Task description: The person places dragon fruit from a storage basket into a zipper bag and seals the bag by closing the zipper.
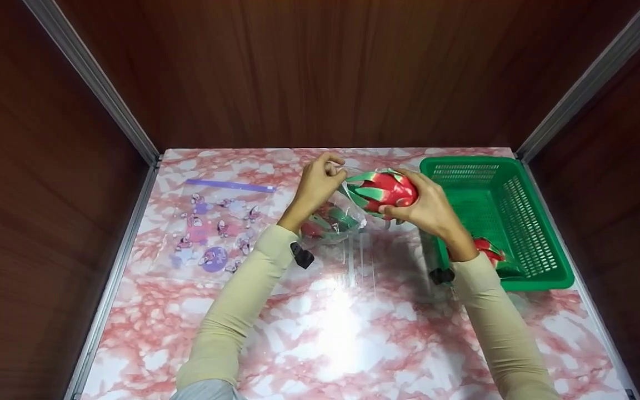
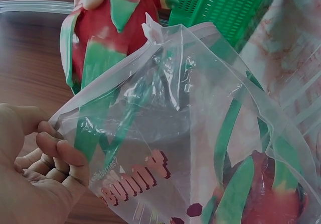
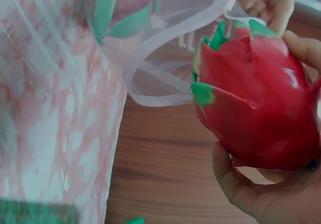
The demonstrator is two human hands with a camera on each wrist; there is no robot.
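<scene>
holding a dragon fruit (image 1: 392,190) and a clear bag (image 2: 173,118) in separate hands (image 1: 430,205)

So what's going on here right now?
A person's left hand pinches the edge of a clear bag, while the right hand holds a dragon fruit, leafy end at the bag's mouth. A second dragon fruit is inside that bag. A third fruit sits in the green basket; a purple-edged bag lies flat.

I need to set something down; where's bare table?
Bare table: between left sleeve and right sleeve, on the near side; left of the left sleeve, nearer than the printed bag. Crowded: far middle, with held dragon fruit and open bag; far right, green basket.
</scene>
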